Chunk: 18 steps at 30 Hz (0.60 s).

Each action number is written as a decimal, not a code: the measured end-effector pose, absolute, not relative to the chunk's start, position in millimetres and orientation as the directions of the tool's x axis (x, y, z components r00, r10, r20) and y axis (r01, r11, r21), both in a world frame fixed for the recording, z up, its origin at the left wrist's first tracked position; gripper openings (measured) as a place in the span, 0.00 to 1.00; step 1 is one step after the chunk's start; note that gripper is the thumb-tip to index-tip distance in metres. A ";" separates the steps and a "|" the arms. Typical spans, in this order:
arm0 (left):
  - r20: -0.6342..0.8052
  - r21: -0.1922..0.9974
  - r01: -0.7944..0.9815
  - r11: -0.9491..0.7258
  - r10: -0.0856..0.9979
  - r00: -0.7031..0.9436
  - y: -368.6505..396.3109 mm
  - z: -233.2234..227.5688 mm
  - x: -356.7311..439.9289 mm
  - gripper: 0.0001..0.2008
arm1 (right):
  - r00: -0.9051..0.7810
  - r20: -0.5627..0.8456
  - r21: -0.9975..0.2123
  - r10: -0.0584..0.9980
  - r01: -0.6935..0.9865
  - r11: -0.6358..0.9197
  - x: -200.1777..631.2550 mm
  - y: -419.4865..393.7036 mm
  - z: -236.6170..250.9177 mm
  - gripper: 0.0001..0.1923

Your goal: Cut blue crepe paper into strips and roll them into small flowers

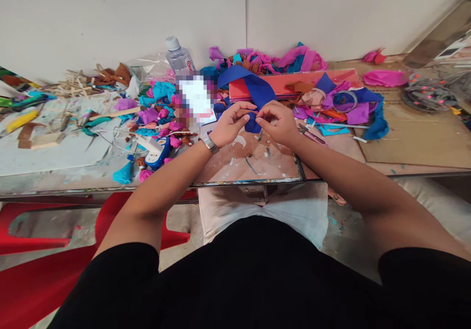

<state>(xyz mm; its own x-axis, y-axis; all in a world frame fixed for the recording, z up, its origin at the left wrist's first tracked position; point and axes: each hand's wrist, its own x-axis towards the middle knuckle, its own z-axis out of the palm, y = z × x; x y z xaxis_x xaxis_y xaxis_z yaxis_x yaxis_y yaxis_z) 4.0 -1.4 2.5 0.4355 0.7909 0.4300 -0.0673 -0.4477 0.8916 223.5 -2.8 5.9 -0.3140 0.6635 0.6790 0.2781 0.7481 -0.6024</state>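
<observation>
"What takes up the most room?"

"The counter (221, 169), heaped with scraps along much of its length, and a red chair (47, 280) below it on the left"

"And on top?"

"A cardboard sheet (423, 145) at the right, a paint-flecked white board (55, 147) at the left, then a flat red pack (294, 86) beyond the hands, with a blue strip (257, 86) lying over its left end"

"Anything crowding the work?"

"Plenty. A clear bottle (180, 60) stands at the back, a bright screen (195, 96), blurred over, sits just beside the left hand (231, 125), and a blue-and-white socket block (157, 156) with its cord lies near the left forearm. A grey ring (355, 101) rests among purple and blue scraps to the right"

"What are the hands doing?"

"Fingertips nearly meeting, the left and the right hand (278, 123) both pinch a small blue bunch (252, 126) above the counter's middle; whether it joins the strip, I can't tell"
</observation>
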 end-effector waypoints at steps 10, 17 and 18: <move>0.442 0.887 -0.072 -0.456 0.795 0.415 -0.3 -2.1 5.8 0.24 | -0.218 0.550 -0.780 0.806 0.210 0.590 218.1 6.9 -7.8 0.27; 0.504 0.821 0.049 -0.569 0.762 0.407 -7.2 6.4 6.4 0.23 | -0.210 0.472 -0.850 0.857 0.149 0.505 218.4 12.3 -12.8 0.29; 0.510 0.805 0.083 -0.587 0.757 0.409 -8.3 7.6 6.5 0.23 | -0.213 0.466 -0.853 0.859 0.148 0.500 218.6 12.8 -13.0 0.29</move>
<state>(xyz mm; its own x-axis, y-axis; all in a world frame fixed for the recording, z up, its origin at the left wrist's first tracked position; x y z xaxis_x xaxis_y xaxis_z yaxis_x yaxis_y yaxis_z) 6.5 -8.3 7.6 0.4093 0.7566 0.5099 0.0831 -0.5874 0.8050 218.6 12.8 -13.0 -0.2132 0.8586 0.4663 0.1482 0.5001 -0.8532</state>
